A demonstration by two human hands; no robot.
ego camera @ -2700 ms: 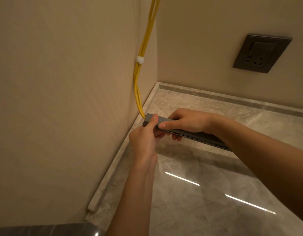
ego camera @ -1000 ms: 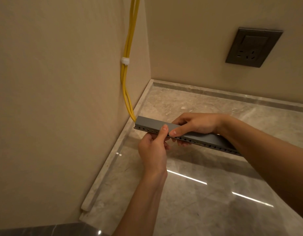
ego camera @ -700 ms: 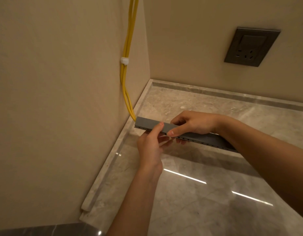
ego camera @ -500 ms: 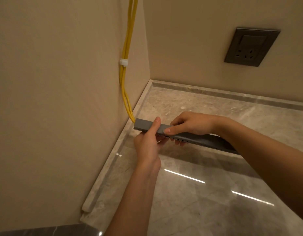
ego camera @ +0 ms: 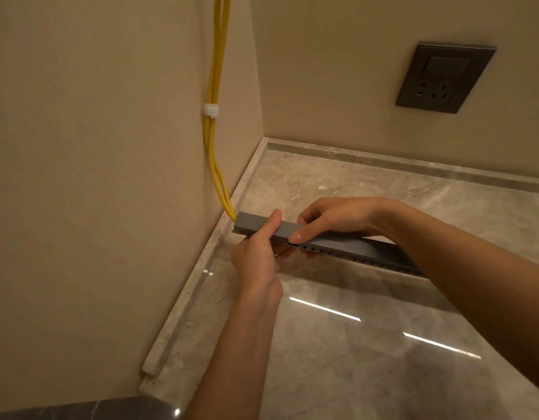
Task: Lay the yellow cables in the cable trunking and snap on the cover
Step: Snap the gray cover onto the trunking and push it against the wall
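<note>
Pinching the cover point(ego camera: 253, 222) onto the cable trunking point(ego camera: 368, 259) where yellow cables point(ego camera: 213, 153) enter, left hand point(ego camera: 256, 259) and right hand point(ego camera: 332, 218) grip it; pressing along its length seems next.

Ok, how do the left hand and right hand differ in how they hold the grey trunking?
The left hand comes up from the near side, nearer the end of the grey trunking where the yellow cables enter. The right hand reaches in from the right, farther along. The left thumb lies across the top, while the right thumb lies along it. Both hands pinch it, thumb above and fingers beneath.
</note>
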